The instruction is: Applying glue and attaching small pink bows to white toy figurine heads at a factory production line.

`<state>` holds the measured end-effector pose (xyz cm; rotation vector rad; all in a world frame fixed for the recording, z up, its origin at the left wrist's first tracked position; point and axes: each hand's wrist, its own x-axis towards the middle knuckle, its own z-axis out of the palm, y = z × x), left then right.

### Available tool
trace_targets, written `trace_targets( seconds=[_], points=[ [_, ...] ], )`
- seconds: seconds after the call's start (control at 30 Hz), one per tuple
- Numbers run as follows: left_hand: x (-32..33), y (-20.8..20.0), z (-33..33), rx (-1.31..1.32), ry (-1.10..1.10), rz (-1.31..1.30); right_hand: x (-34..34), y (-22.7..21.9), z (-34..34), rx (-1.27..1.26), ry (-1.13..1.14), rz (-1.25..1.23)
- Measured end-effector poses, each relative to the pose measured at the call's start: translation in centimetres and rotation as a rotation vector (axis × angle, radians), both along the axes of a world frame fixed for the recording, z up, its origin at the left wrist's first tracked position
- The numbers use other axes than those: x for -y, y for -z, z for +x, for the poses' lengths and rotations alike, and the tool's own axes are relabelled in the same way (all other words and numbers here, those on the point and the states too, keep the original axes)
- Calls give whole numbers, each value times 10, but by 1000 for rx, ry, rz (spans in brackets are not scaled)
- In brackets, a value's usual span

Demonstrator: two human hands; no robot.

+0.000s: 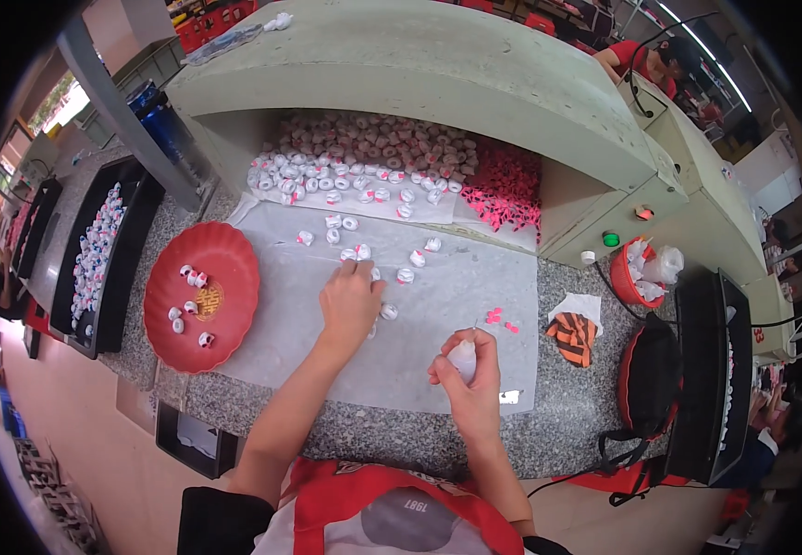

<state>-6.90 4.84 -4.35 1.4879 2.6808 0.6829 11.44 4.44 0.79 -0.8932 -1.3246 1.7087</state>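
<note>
My right hand [470, 379] is closed round a small white squeeze bottle [462, 359] with a thin needle tip pointing up. My left hand [350, 301] reaches over the white sheet [299, 305], fingers curled down at a small round white piece with a pink mark [362, 252]. The fingertips are partly hidden by the hand. Around it lie several more white ring-like pieces [406, 276]. Small bright pink bits [494, 315] lie on the sheet beyond my right hand.
At the left stands a red scalloped plate [156, 310] holding several pieces. White pieces [373, 148] and pink bits [503, 190] are heaped under a pale green hood [419, 55]. To the right are an orange-black striped cloth [572, 338], red tub [628, 277] and black bag [651, 370].
</note>
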Motion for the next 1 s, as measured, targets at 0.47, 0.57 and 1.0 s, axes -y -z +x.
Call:
trace_targets(
  seconds=[0.47, 0.57, 1.0],
  points=[
    [58, -94, 58, 1165, 402, 644, 21, -50, 34, 133, 261, 597],
    [61, -98, 60, 1122, 469, 683, 26, -51, 41, 217, 237, 749],
    [62, -97, 59, 911, 437, 713, 25, -53, 36, 211, 209, 864]
  ],
)
